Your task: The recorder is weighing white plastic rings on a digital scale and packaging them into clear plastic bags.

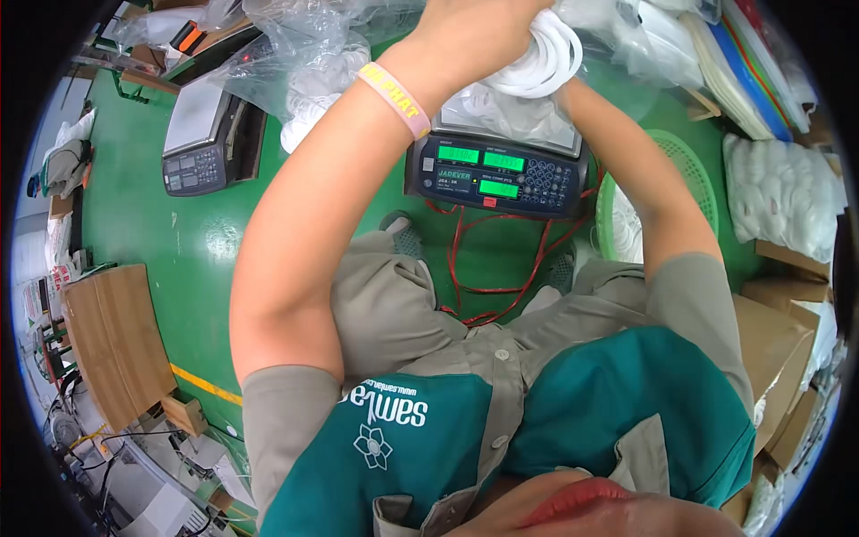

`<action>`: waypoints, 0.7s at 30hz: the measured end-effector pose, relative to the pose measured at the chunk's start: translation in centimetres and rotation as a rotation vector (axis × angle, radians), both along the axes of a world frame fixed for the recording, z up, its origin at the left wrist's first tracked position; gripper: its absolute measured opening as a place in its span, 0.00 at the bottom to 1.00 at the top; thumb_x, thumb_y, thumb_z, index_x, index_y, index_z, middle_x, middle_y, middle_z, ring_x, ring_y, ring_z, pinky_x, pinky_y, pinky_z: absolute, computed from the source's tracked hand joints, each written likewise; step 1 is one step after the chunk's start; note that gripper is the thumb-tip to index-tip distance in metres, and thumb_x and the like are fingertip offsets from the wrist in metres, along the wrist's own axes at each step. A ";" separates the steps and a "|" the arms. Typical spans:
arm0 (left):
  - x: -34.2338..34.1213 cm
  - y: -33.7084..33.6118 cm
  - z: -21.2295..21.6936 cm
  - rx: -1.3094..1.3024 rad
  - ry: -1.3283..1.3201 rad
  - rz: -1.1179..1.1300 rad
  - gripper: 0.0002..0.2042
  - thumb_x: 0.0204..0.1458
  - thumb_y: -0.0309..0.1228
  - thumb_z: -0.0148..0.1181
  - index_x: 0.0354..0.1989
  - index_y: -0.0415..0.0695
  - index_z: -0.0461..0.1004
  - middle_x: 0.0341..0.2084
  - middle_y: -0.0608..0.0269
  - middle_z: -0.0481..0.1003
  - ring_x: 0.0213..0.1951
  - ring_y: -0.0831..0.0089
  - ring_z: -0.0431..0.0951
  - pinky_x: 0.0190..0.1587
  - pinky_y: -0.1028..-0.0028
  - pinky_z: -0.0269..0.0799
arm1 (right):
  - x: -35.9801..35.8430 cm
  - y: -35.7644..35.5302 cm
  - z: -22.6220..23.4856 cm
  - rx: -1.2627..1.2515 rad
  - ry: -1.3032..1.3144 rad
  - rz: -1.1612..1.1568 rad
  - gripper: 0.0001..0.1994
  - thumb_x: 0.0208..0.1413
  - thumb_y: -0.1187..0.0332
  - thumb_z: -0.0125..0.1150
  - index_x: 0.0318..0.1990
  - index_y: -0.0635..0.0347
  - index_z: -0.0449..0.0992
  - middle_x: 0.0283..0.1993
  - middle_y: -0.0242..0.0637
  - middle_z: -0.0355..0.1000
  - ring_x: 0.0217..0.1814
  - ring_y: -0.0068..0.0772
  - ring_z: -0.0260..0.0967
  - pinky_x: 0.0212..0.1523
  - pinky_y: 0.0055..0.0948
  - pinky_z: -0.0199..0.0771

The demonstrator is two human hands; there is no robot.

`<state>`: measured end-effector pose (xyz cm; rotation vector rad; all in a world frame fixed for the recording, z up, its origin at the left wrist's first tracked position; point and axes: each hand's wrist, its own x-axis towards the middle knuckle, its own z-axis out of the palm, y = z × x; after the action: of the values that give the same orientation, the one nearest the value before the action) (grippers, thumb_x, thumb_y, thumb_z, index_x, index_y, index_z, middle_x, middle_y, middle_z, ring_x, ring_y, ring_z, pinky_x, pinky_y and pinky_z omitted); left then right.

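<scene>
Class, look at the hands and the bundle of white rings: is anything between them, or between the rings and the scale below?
Nothing visible. The left hand grips the white rings directly; the right hand is hidden behind them. The scale lies directly beneath, nothing between.

Seen from above, the worker wears a khaki-grey, short-sleeved work shirt buttoned down the front, its sleeves ending above the elbows, under a teal green apron or vest printed in white with lettering and a small flower emblem on the chest. A pink-and-yellow band with printed letters circles the wrist just below the left hand (470, 36), while the right hand (557, 54) shows no band on the part of its wrist in view. Matching khaki-grey trousers cover the knees, and both forearms are bare from sleeve to wrist.
</scene>
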<state>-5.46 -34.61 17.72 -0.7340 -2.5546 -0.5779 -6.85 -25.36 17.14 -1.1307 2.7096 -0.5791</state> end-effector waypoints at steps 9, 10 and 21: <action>-0.1 -1.2 3.2 0.257 -0.104 -0.119 0.14 0.38 0.20 0.49 0.37 0.39 0.71 0.32 0.49 0.74 0.36 0.53 0.74 0.39 0.65 0.68 | -11.9 12.8 -4.1 0.036 0.211 -0.129 0.12 0.49 0.67 0.54 0.39 0.62 0.73 0.31 0.36 0.73 0.33 0.28 0.69 0.36 0.26 0.69; 0.7 -1.4 3.5 0.451 -0.164 -0.150 0.16 0.38 0.19 0.48 0.40 0.39 0.70 0.31 0.50 0.75 0.35 0.56 0.75 0.39 0.68 0.69 | -9.3 11.4 -0.7 0.124 0.066 -0.230 0.14 0.45 0.69 0.56 0.41 0.62 0.72 0.32 0.37 0.73 0.34 0.28 0.69 0.36 0.26 0.69; 3.0 2.6 4.7 1.023 -0.605 -0.527 0.27 0.39 0.15 0.47 0.54 0.35 0.58 0.44 0.53 0.69 0.35 0.70 0.73 0.31 0.78 0.69 | -0.5 13.4 6.2 -0.298 -0.129 -0.408 0.13 0.44 0.77 0.55 0.40 0.67 0.70 0.32 0.36 0.72 0.31 0.26 0.69 0.32 0.24 0.70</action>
<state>-2.46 -31.99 22.45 -0.8798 -1.9897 -2.3145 -7.30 -11.96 23.39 -0.5553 2.8127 -1.1015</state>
